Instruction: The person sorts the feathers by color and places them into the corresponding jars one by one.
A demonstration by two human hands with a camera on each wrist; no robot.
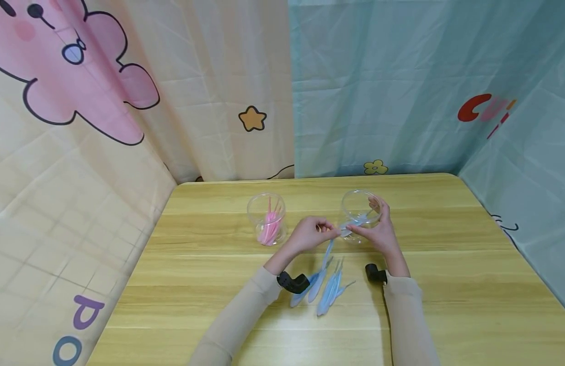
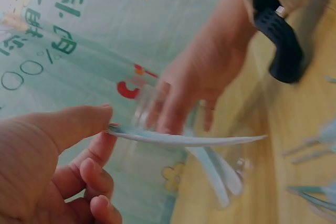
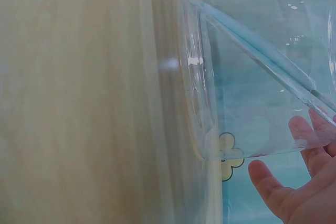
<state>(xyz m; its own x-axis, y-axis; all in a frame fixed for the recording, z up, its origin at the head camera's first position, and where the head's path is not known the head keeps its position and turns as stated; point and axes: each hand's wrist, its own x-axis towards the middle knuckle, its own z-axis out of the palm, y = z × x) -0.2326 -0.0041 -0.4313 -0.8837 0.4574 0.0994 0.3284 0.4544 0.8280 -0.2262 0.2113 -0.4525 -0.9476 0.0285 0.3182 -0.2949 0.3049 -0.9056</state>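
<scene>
My left hand (image 1: 310,234) pinches a pale blue feather (image 2: 184,139) by its end between thumb and index finger, the other fingers curled beneath. The feather points toward the clear plastic cup (image 1: 355,203) on the right. Around that cup's side curls my right hand (image 1: 383,231), thumb toward me and fingertips at the far side. Light blue feathers (image 3: 257,45) lean inside the cup, seen through its wall. On the table below my hands lie several more blue feathers (image 1: 329,295), their bare quills mostly pointing away from me.
A second clear cup (image 1: 259,211) with pink feathers (image 1: 271,229) stands to the left of my left hand. Both cups are on a wood-grain table (image 1: 209,284). Printed curtains (image 1: 218,101) hang behind the table and along its sides.
</scene>
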